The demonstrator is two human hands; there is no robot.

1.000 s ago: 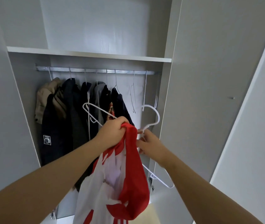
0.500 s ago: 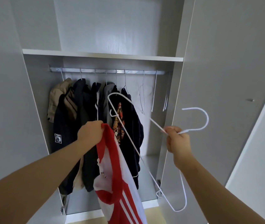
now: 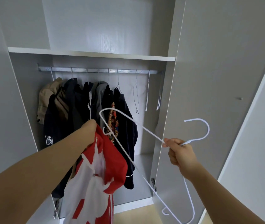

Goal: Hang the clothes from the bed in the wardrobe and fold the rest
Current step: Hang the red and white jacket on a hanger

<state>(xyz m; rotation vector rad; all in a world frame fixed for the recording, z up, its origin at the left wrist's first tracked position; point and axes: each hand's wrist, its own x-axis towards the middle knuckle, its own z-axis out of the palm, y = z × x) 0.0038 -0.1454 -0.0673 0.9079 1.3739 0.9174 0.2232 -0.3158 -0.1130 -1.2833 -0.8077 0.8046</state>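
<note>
The left hand (image 3: 89, 132) grips the red-and-white garment (image 3: 99, 172), the right hand (image 3: 179, 151) pinches the white hanger (image 3: 144, 130) beside it (hook outward), so threading seemingly comes next.

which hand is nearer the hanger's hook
Right. The right hand grips the hanger at its neck, just beside the hook; the left hand holds the shirt well to the hook's left.
</note>
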